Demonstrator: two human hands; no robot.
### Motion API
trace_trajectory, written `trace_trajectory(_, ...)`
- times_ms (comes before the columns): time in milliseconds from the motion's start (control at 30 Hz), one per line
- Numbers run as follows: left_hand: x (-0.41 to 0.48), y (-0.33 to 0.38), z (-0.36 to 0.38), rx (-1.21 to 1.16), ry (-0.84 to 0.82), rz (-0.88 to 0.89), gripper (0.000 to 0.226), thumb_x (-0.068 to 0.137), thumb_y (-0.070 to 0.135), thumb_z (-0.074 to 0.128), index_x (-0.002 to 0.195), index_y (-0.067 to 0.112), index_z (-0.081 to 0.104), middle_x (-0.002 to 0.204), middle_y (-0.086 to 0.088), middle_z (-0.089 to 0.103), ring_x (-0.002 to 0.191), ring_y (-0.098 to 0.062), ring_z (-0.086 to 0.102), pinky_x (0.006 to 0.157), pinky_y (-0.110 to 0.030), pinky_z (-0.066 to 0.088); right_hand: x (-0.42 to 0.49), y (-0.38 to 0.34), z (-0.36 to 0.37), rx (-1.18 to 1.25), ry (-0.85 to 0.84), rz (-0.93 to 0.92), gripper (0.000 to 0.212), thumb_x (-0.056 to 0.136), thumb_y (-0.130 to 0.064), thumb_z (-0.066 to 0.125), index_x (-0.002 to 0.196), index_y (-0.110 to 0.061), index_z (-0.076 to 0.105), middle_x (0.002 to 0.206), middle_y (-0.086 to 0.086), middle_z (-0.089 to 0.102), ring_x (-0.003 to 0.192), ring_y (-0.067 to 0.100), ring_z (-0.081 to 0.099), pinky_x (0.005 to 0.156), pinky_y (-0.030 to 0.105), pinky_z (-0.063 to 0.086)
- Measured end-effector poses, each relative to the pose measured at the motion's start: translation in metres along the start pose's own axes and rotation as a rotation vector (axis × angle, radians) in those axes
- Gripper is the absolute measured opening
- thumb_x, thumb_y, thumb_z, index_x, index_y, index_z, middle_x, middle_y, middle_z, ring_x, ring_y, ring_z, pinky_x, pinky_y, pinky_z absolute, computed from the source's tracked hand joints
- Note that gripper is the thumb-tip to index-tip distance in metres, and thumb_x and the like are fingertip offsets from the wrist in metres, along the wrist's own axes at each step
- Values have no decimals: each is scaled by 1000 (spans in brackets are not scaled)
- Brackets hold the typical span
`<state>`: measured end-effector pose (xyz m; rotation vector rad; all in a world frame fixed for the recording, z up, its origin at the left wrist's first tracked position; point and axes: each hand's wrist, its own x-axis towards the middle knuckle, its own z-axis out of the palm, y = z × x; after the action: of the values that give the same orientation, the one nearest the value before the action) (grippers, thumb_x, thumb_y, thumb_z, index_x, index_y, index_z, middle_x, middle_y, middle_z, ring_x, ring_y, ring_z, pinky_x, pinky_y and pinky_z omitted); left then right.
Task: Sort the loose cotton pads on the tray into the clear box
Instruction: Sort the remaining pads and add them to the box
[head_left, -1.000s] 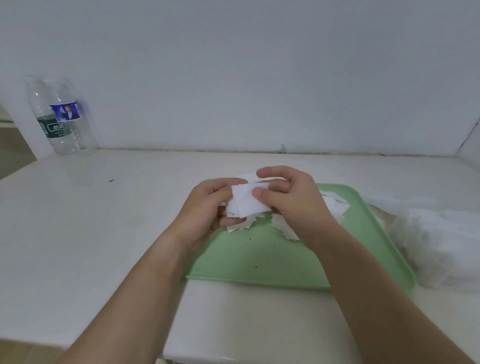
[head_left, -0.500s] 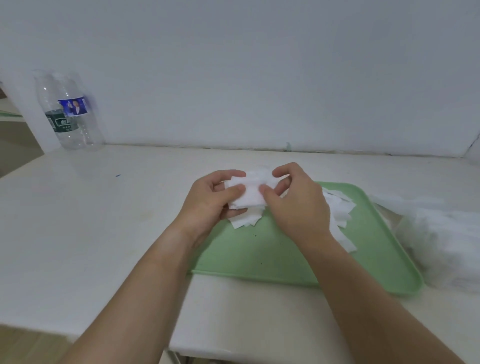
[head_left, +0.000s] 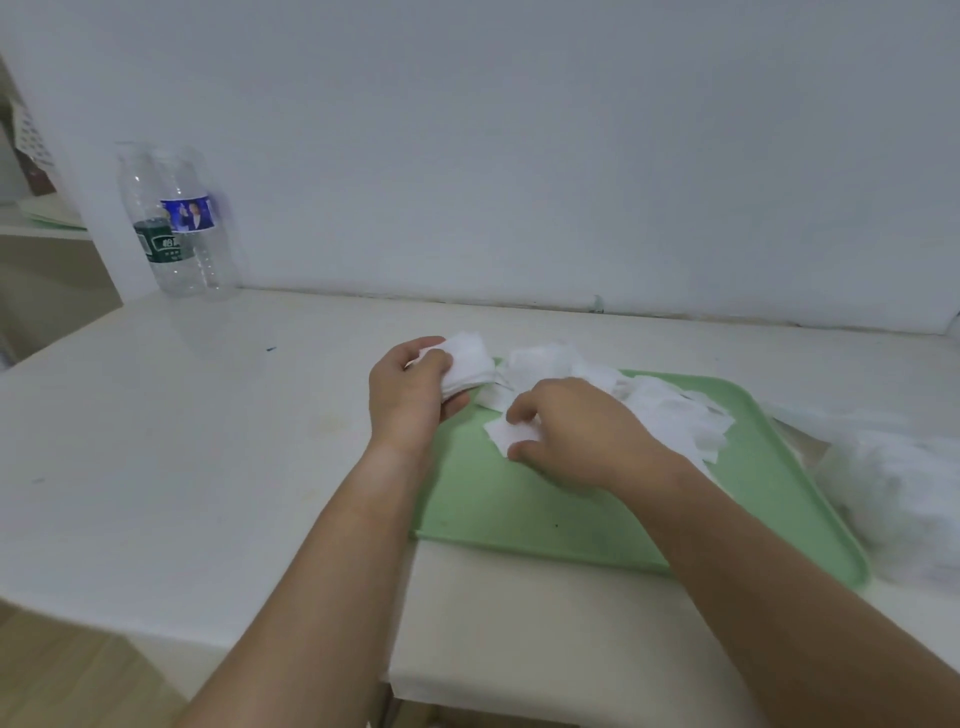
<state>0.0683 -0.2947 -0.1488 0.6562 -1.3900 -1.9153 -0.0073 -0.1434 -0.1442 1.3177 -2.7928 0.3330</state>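
Head view: left hand (head_left: 410, 395) grips a stack of white square cotton pads (head_left: 467, 364) at the green plastic tray's (head_left: 519, 509) far-left corner; right hand (head_left: 566, 431) pinches one loose pad (head_left: 501, 434) on it. Recommend lifting singly, aligning edges before stacking.

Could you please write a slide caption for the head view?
Left hand holds a cotton pad stack while right hand picks a loose pad from green tray.

White pads (head_left: 670, 415) lie on a plain pale-green tray (head_left: 519, 509). The surface (head_left: 208, 441) is cream-white. The clear bottle (head_left: 176, 228) wears blue and dark-green labels.
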Motion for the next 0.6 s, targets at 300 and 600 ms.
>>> trace_trajectory(300,-1,-1,1,16,-12,-31,14,94,9,58,101,15,69,102,-7,69,77,-16,69,60,-25,57,-5,1,12,-9,52,-25,23,90,-32,56,110,-30,65,109,-10,57,103,16,55,78,32,48)
trace_trajectory(600,0,0,1,51,-38,-28,14,94,8,58,100,15,68,104,-7,68,80,-21,69,58,-25,57,-12,10,7,794,425,187,9,95,-20,58,88,-22,63,69,-15,60,64,5,53,65,18,46)
